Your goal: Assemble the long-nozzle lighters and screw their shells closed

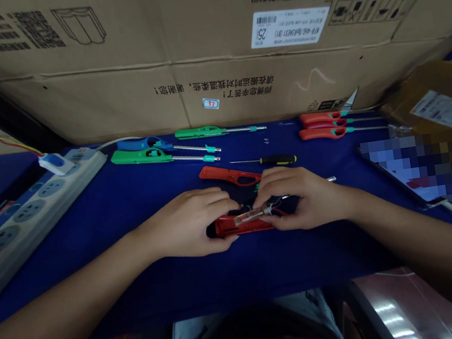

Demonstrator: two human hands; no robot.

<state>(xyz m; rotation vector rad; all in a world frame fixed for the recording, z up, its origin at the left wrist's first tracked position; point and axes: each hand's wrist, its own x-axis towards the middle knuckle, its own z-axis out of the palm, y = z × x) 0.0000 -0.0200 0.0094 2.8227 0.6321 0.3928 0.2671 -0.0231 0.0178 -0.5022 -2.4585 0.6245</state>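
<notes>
My left hand (pixel 199 221) is closed around the left end of a red lighter shell half (pixel 224 227), which lies open side up. Between the thumb and fingers of my right hand (pixel 303 198) is a clear fuel tank (pixel 249 216) with a light-coloured end, tilted over the shell. A silver lighter tube (pixel 331 179) sticks out beyond my right hand; its join to the tank is hidden. The other red shell half (pixel 227 175) lies just behind my hands. Past it rest a black and yellow screwdriver (pixel 279 160) and several tiny screws (pixel 266 141).
Green lighters (pixel 140 157) and a blue lighter (pixel 142 144) lie at the back; several red lighters (pixel 324 132) are back right. A white power strip (pixel 41 204) runs along the left. A phone (pixel 398 173) with a cable and a cardboard box (pixel 439 100) sit right.
</notes>
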